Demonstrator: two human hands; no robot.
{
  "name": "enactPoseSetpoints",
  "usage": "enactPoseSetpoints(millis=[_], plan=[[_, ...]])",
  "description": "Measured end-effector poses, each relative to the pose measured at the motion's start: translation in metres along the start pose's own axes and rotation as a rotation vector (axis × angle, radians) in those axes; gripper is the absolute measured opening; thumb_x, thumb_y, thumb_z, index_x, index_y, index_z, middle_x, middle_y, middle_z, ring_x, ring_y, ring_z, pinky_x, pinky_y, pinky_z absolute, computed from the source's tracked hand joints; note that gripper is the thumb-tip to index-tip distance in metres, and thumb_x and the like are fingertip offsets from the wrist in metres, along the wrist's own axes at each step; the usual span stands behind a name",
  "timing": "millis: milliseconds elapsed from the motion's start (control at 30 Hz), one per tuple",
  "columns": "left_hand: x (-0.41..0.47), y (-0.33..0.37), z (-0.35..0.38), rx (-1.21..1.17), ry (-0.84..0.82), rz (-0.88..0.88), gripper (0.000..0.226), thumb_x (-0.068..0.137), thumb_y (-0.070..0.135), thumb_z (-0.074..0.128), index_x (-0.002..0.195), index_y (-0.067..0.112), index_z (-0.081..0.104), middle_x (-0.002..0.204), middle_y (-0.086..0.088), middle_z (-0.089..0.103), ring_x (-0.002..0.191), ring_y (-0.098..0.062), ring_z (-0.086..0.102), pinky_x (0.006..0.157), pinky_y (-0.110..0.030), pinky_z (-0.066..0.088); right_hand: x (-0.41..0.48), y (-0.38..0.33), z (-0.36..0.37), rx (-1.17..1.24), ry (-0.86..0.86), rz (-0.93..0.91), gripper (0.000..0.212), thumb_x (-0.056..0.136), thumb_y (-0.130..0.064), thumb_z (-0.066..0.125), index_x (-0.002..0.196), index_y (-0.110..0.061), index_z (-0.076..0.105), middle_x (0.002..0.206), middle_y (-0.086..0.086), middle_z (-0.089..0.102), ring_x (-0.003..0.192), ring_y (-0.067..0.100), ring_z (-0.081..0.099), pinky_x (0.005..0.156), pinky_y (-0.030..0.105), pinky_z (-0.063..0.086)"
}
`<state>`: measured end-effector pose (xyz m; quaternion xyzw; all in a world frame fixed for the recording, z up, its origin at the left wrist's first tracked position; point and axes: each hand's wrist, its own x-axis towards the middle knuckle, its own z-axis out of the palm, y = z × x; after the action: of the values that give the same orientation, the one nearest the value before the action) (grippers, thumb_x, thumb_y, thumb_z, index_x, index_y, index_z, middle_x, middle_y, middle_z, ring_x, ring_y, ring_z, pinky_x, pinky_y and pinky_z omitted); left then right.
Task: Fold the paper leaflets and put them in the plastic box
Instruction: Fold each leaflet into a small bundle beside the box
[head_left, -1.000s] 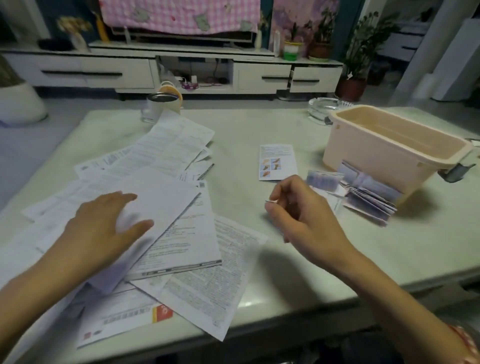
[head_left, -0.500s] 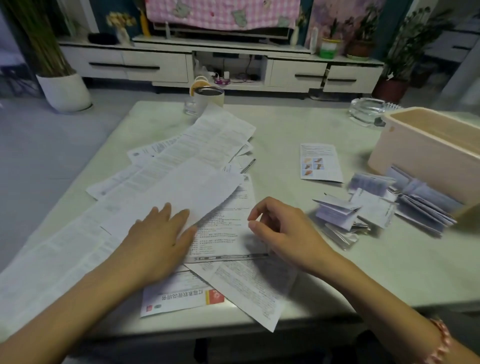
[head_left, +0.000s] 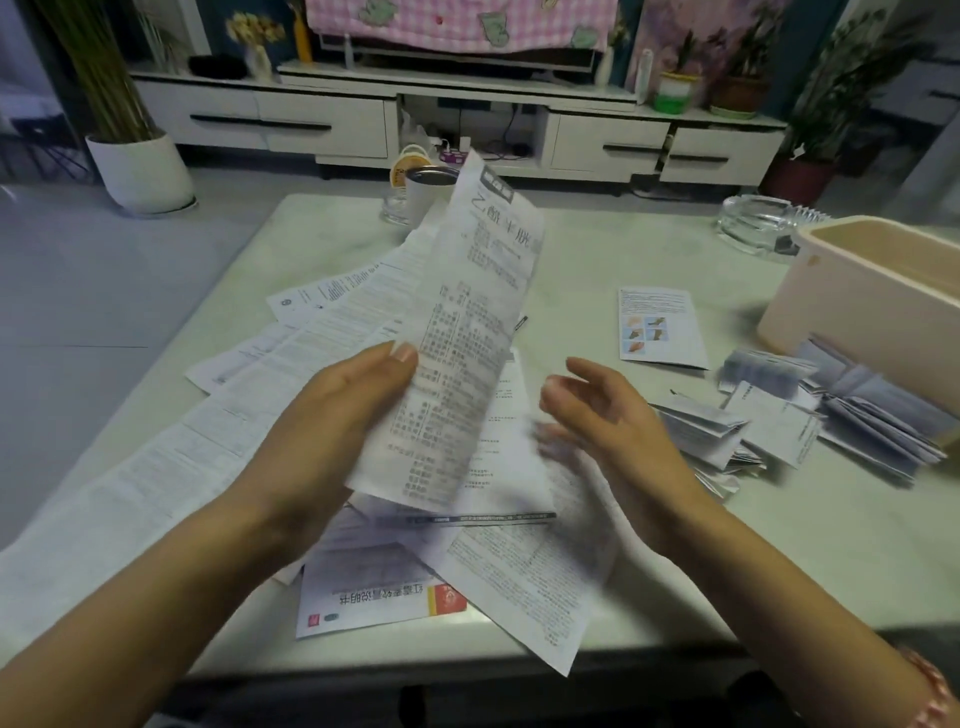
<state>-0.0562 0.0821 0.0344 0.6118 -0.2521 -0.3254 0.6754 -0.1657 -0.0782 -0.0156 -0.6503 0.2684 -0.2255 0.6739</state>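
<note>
Step in hand (judged): taking one sheet up for folding.

Hold and placement:
- Left hand (head_left: 332, 410), centre of the frame, pinches one leaflet (head_left: 467, 332). The thumb is pressed on the printed face; the other fingers are behind the paper and hidden. The sheet stands nearly upright, clear of the pile, probably so that both hands can reach its edges.
- Right hand (head_left: 602, 415), centre right, holds nothing. Its fingers are loosely spread and blurred, just beside the sheet's right edge and apparently not touching it. Likely it is coming in to take the free side.
- Flat leaflets (head_left: 322, 332) lie overlapped across the left and lower centre of the table (head_left: 623, 249), within easy reach as stock.
- Folded leaflets (head_left: 779, 421) sit at the right, heaped against the near wall of the plastic box (head_left: 857, 322), which is at the right edge. Probably they are staged for dropping in. None is seen inside; the box floor is out of view.

Counts:
- Leaflet in hand: 1.
- Small picture leaflet (head_left: 660, 327), lying apart at the centre right: 1.
- Flat sheets: at least 6; overlap prevents an exact count.
- Folded bundles: roughly 4 or 5, not certain.
- Box: 1.
- Hands: 2.
</note>
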Motion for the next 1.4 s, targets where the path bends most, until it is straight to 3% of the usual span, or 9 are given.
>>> enactPoseSetpoints(millis=[200, 433, 567, 700, 800, 933, 1067, 1233, 1400], plan=[[0.001, -0.007, 0.003, -0.267, -0.008, -0.131, 0.035, 0.087, 0.023, 0.045, 0.073, 0.017, 0.076, 0.090, -0.004, 0.075, 0.077, -0.016, 0.072, 0.059, -0.026, 0.058, 0.004, -0.007, -0.011, 0.368, -0.139, 0.129, 0.050, 0.077, -0.023, 0.061, 0.124, -0.004, 0.054, 0.117, 0.009, 0.067, 0.106, 0.022, 0.065, 0.090, 0.037, 0.053], [0.007, -0.017, -0.001, 0.031, -0.009, -0.078, 0.024, 0.085, 0.016, 0.054, 0.104, 0.010, 0.067, 0.094, -0.006, 0.074, 0.085, -0.022, 0.071, 0.070, -0.029, 0.059, 0.002, -0.008, -0.013, 0.209, 0.004, 0.044, 0.065, 0.066, -0.018, 0.072, 0.126, -0.012, 0.048, 0.106, 0.008, 0.071, 0.096, 0.020, 0.068, 0.081, 0.029, 0.053], [0.009, -0.021, 0.000, 0.131, 0.053, -0.021, 0.019, 0.090, 0.013, 0.052, 0.101, 0.012, 0.068, 0.088, -0.001, 0.075, 0.078, -0.015, 0.072, 0.061, -0.019, 0.056, 0.001, -0.003, -0.011, -0.128, 0.183, -0.171, 0.050, 0.084, -0.018, 0.068, 0.125, -0.027, 0.041, 0.097, -0.007, 0.061, 0.081, -0.001, 0.059, 0.064, 0.006, 0.044], [0.008, -0.021, 0.001, 0.167, 0.040, 0.026, 0.017, 0.089, 0.015, 0.054, 0.097, 0.014, 0.069, 0.087, 0.001, 0.075, 0.079, -0.013, 0.071, 0.065, -0.017, 0.056, -0.002, -0.003, -0.014, -0.736, 0.346, -0.647, 0.033, 0.088, -0.040, 0.053, 0.112, -0.018, 0.059, 0.119, 0.002, 0.048, 0.105, 0.006, 0.045, 0.094, 0.009, 0.034], [0.007, -0.017, 0.003, 0.228, -0.020, 0.093, 0.014, 0.083, 0.016, 0.058, 0.089, 0.017, 0.071, 0.082, 0.004, 0.075, 0.075, -0.007, 0.070, 0.064, -0.011, 0.051, -0.008, -0.006, -0.014, -1.051, 0.128, -0.834, 0.051, 0.087, -0.049, 0.048, 0.121, -0.012, 0.057, 0.128, 0.005, 0.052, 0.119, 0.013, 0.041, 0.103, 0.023, 0.027], [0.003, -0.011, 0.005, 0.247, -0.099, 0.157, 0.020, 0.070, 0.026, 0.060, 0.085, 0.020, 0.073, 0.081, 0.003, 0.074, 0.074, -0.005, 0.068, 0.068, -0.012, 0.051, -0.019, -0.011, -0.007, -0.923, -0.149, -0.715, 0.037, 0.085, -0.048, 0.053, 0.107, -0.019, 0.059, 0.099, -0.009, 0.064, 0.090, 0.001, 0.054, 0.080, 0.013, 0.039], [0.009, -0.019, 0.001, 0.247, 0.207, 0.219, 0.012, 0.074, 0.027, 0.067, 0.086, 0.028, 0.070, 0.086, 0.011, 0.073, 0.082, 0.000, 0.067, 0.074, -0.014, 0.052, -0.020, -0.017, -0.012, -0.747, -0.148, -0.545, 0.019, 0.082, -0.034, 0.064, 0.072, -0.020, 0.057, 0.064, -0.007, 0.059, 0.060, 0.005, 0.052, 0.055, 0.014, 0.037], [0.008, -0.025, 0.003, 0.064, 0.096, -0.070, 0.054, 0.070, 0.068, 0.053, 0.102, 0.026, 0.068, 0.103, 0.000, 0.072, 0.096, -0.014, 0.068, 0.086, -0.037, 0.049, -0.016, -0.026, -0.014, -0.260, -0.081, -0.221, 0.010, 0.078, -0.019, 0.071, 0.079, -0.012, 0.065, 0.082, 0.008, 0.073, 0.071, 0.018, 0.066, 0.069, 0.035, 0.052], [0.001, -0.028, 0.021, -0.052, -0.078, -0.241, 0.042, 0.076, 0.047, 0.051, 0.102, 0.019, 0.069, 0.096, -0.005, 0.074, 0.088, -0.021, 0.071, 0.070, -0.032, 0.058, -0.013, -0.023, -0.015, 0.008, -0.059, 0.011, 0.038, 0.068, -0.029, 0.069, 0.095, -0.002, 0.064, 0.093, 0.019, 0.072, 0.081, 0.026, 0.068, 0.083, 0.047, 0.053]])
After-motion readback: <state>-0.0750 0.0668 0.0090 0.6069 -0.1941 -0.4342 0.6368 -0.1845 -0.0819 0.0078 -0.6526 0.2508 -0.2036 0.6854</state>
